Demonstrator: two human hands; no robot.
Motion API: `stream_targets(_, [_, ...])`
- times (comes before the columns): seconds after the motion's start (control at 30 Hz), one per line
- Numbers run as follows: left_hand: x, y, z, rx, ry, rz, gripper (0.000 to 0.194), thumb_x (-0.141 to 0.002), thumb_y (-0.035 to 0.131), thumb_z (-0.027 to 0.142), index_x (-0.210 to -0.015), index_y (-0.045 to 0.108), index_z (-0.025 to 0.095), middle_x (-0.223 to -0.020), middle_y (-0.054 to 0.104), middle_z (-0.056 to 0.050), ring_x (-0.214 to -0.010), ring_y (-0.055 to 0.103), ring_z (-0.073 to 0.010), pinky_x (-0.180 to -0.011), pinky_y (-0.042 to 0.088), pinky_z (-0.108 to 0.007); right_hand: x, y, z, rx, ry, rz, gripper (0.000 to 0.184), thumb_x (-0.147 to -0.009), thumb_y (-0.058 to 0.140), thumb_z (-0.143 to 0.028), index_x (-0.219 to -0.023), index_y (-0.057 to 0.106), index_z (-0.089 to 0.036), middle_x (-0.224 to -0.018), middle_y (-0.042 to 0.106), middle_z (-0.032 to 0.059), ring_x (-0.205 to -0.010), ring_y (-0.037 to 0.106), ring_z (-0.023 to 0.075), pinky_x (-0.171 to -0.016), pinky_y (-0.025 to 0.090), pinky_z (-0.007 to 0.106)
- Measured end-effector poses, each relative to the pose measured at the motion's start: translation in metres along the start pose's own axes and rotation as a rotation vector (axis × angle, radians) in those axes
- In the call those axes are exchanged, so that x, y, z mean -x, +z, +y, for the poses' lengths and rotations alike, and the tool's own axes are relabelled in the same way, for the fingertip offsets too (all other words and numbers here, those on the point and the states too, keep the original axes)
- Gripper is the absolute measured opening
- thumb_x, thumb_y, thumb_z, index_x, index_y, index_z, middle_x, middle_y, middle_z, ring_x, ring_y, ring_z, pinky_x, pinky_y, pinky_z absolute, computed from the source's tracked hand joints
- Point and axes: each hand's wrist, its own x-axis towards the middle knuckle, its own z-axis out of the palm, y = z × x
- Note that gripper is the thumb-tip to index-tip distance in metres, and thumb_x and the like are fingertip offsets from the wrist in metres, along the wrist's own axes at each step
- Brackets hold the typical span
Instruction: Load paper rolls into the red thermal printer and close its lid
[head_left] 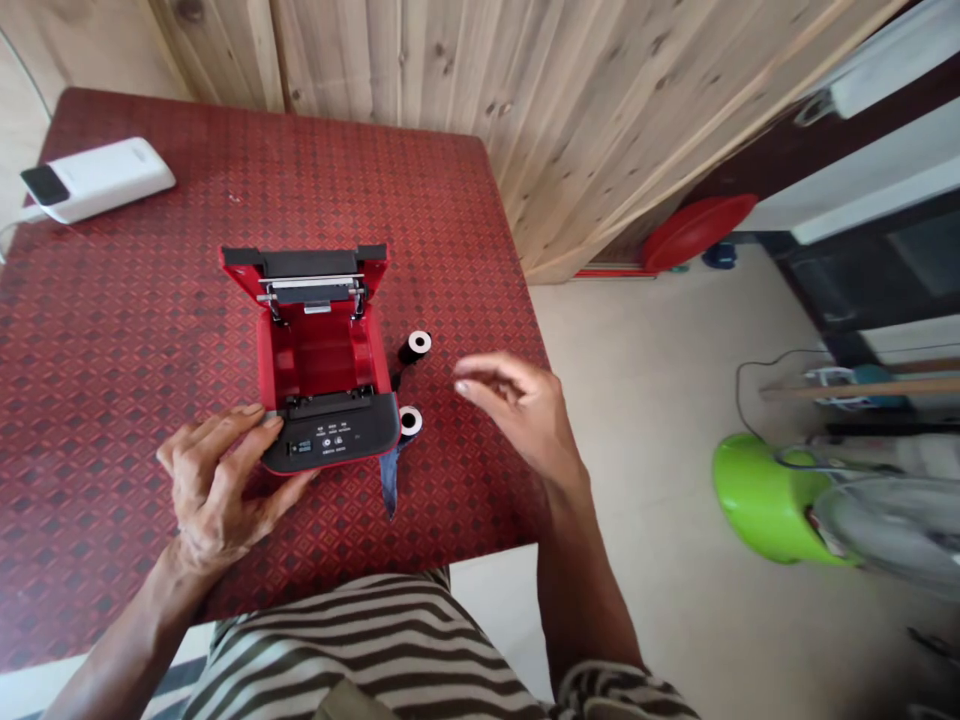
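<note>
A small red and black label printer (330, 440) stands on the table with its lid (311, 265) raised. Its red inner bay (330, 350) is bare. My left hand (217, 480) grips the printer's front left corner, fingers on top and thumb along the front edge. Right of the printer lies a small dark ribbon roll (415, 346) with a white core. A second ribbon roll (409, 422) sits nearer me, partly hidden by the printer, with a loose dark strip (389, 482) hanging from it. My right hand (517, 400) hovers right of the rolls, fingers bent and slightly apart, holding nothing.
The red patterned table (150, 290) ends at its right edge, close to my right hand. A white power bank (105, 180) with a cable lies at the far left. Wooden planks (420, 60) stand behind. On the floor are a green tub (765, 500) and a red basin (697, 230).
</note>
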Motion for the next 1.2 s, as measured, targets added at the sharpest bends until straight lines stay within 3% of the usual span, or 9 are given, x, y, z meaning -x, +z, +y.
stream_targets(0.07, [0.000,0.001,-0.001,-0.004,0.018,0.014,0.076,-0.081,0.088,0.041,-0.147,0.054,0.027,-0.125,0.069,-0.009,-0.105,0.069,-0.0272,-0.091,0.055,-0.047,-0.021,0.005,0.009,0.056,-0.051,0.050,0.034,-0.087,0.081,-0.030,-0.120,0.076,-0.026,-0.117,0.079,0.0065,-0.101,0.074,0.0226,-0.089,0.059,0.041])
stream_targets(0.13, [0.001,0.001,-0.002,-0.004,0.029,0.010,0.076,-0.080,0.089,0.039,-0.147,0.055,0.024,-0.124,0.069,-0.011,-0.106,0.069,-0.0282,-0.092,0.055,-0.048,-0.040,0.019,0.019,0.046,-0.089,-0.001,0.050,-0.081,0.085,-0.028,-0.129,0.072,-0.027,-0.130,0.076,0.0078,-0.113,0.072,0.0254,-0.097,0.058,0.045])
stream_targets(0.3, [0.002,0.000,-0.001,0.005,0.013,0.013,0.078,-0.079,0.091,0.038,-0.147,0.055,0.025,-0.124,0.070,-0.011,-0.109,0.069,-0.0284,-0.094,0.053,-0.046,-0.057,0.042,0.027,-0.114,-0.049,-0.051,0.028,-0.082,0.082,-0.030,-0.109,0.077,-0.025,-0.107,0.080,0.0036,-0.099,0.074,0.0228,-0.095,0.058,0.044])
stream_targets(0.43, [0.003,-0.001,-0.001,0.010,0.015,0.008,0.079,-0.078,0.092,0.038,-0.146,0.056,0.023,-0.124,0.071,-0.012,-0.109,0.070,-0.0286,-0.096,0.053,-0.046,-0.049,0.017,-0.004,-0.298,-0.040,-0.064,0.036,-0.080,0.086,-0.036,-0.113,0.075,-0.026,-0.112,0.079,0.0026,-0.104,0.074,0.0217,-0.097,0.058,0.041])
stream_targets(0.53, [0.002,-0.001,0.000,0.005,0.019,0.013,0.078,-0.078,0.091,0.037,-0.146,0.056,0.022,-0.123,0.071,-0.013,-0.108,0.070,-0.0291,-0.095,0.052,-0.045,-0.044,-0.003,-0.044,-0.346,-0.131,-0.238,0.042,-0.087,0.083,-0.042,-0.124,0.073,-0.026,-0.121,0.077,0.0043,-0.110,0.074,0.0225,-0.098,0.059,0.040])
stream_targets(0.63, [0.001,-0.001,0.003,0.005,0.011,0.019,0.075,-0.079,0.091,0.036,-0.145,0.058,0.021,-0.121,0.072,-0.013,-0.108,0.070,-0.0294,-0.095,0.052,-0.044,-0.045,-0.001,-0.082,-0.113,-0.345,-0.373,0.039,-0.091,0.081,-0.034,-0.128,0.070,-0.026,-0.124,0.076,0.0045,-0.113,0.072,0.0229,-0.101,0.058,0.040])
stream_targets(0.8, [0.000,-0.001,0.006,0.013,-0.012,0.017,0.076,-0.080,0.090,0.035,-0.147,0.056,0.023,-0.122,0.072,-0.012,-0.109,0.069,-0.0284,-0.096,0.050,-0.042,-0.047,0.042,-0.118,0.477,-0.608,-0.412,0.021,-0.096,0.069,-0.010,-0.116,0.068,-0.016,-0.112,0.076,0.0094,-0.108,0.068,0.0243,-0.099,0.056,0.041])
stream_targets(0.97, [-0.001,-0.003,0.006,0.012,-0.006,0.006,0.072,-0.084,0.087,0.035,-0.147,0.055,0.022,-0.123,0.072,-0.012,-0.109,0.069,-0.0281,-0.097,0.049,-0.043,-0.052,0.080,-0.128,0.858,-0.574,-0.481,0.021,-0.102,0.051,-0.004,-0.105,0.069,-0.013,-0.098,0.074,0.0132,-0.102,0.068,0.0256,-0.085,0.056,0.036])
stream_targets(1.2, [-0.002,-0.004,0.006,0.033,-0.002,-0.001,0.073,-0.081,0.089,0.033,-0.146,0.056,0.020,-0.121,0.072,-0.013,-0.111,0.068,-0.0290,-0.098,0.047,-0.043,-0.073,0.100,-0.123,0.951,-0.515,-0.619,0.031,-0.101,0.046,-0.001,-0.105,0.074,-0.012,-0.095,0.077,0.0154,-0.091,0.075,0.0258,-0.077,0.056,0.035])
